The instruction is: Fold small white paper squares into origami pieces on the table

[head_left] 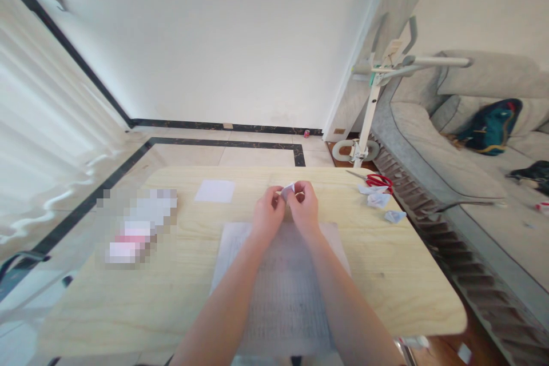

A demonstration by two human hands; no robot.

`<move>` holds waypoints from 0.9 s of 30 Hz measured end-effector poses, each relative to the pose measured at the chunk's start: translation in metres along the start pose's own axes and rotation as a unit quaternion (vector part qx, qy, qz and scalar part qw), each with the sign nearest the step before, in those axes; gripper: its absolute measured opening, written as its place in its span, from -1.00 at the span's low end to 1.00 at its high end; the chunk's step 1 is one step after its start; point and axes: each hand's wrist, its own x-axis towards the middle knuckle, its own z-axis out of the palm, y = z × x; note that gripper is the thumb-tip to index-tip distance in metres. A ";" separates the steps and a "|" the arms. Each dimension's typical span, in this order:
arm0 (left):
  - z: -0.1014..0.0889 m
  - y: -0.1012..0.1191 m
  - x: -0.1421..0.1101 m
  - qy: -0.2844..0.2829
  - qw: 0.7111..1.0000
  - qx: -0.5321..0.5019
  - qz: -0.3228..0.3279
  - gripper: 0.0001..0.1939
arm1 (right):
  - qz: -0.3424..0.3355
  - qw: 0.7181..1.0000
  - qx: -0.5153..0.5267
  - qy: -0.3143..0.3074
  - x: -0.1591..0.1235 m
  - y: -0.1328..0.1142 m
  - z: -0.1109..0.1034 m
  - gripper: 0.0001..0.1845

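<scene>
Between my two hands is a small folded piece of white paper (pixel 289 190), raised a little over the wooden table. My left hand (pixel 270 211) pinches its left side, fingers curled in. On the other side, the thumb and fingers of my right hand (pixel 304 203) close on the paper. Much of the piece is hidden behind my fingers. Under my forearms lies a large printed sheet (pixel 291 291). A blank white sheet of paper (pixel 215 191) rests to the left of my hands.
Red-handled scissors (pixel 380 182) lie at the table's (pixel 412 274) right edge, beside several folded white paper pieces (pixel 378 200). A blurred-out item (pixel 141 226) is on the left. Beyond the right edge stand a grey sofa (pixel 480 183) and a white metal frame (pixel 369 108).
</scene>
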 end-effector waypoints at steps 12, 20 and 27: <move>-0.001 -0.001 0.003 0.012 0.995 -0.082 -0.053 -0.76 | 0.031 0.999 0.030 -0.022 0.001 0.007 0.001 -0.77; 0.000 -0.002 0.005 0.007 0.985 -0.145 -0.090 -0.76 | 0.041 0.997 0.060 -0.014 0.002 0.006 0.001 -0.80; 0.002 -0.003 0.003 -0.033 0.968 -0.219 -0.120 -0.68 | 0.088 0.988 0.124 -0.003 0.005 0.002 -0.001 -0.80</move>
